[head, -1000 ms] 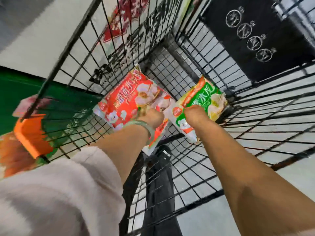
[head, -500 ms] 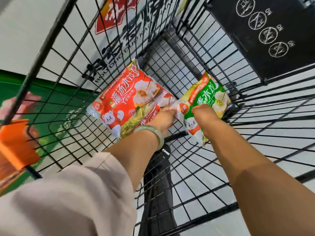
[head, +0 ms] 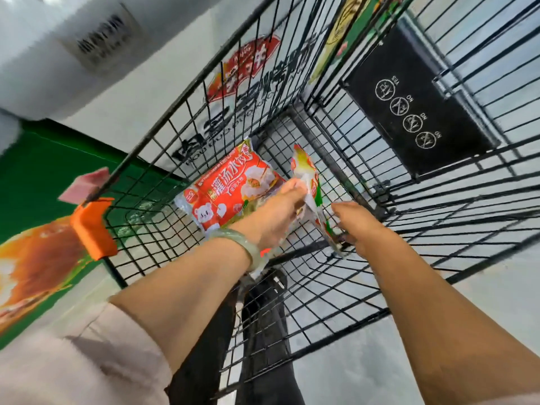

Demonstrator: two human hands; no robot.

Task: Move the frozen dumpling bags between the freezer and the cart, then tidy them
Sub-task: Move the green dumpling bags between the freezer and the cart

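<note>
A red dumpling bag lies flat on the floor of the black wire cart. Beside it a green dumpling bag stands tipped up on its edge. My left hand, with a pale green bangle on the wrist, rests over the red bag's near end and its fingers touch the green bag's upper side. My right hand pinches the green bag's lower corner.
An orange plastic bumper caps the cart's left corner. A green and white freezer cabinet stands to the left of the cart. A black sign panel hangs on the cart's far wall. My dark trouser leg shows beneath the basket.
The green bag, flat on the cart floor before, is now lifted onto its edge between both hands. My left hand slid from the red bag toward the green one.
</note>
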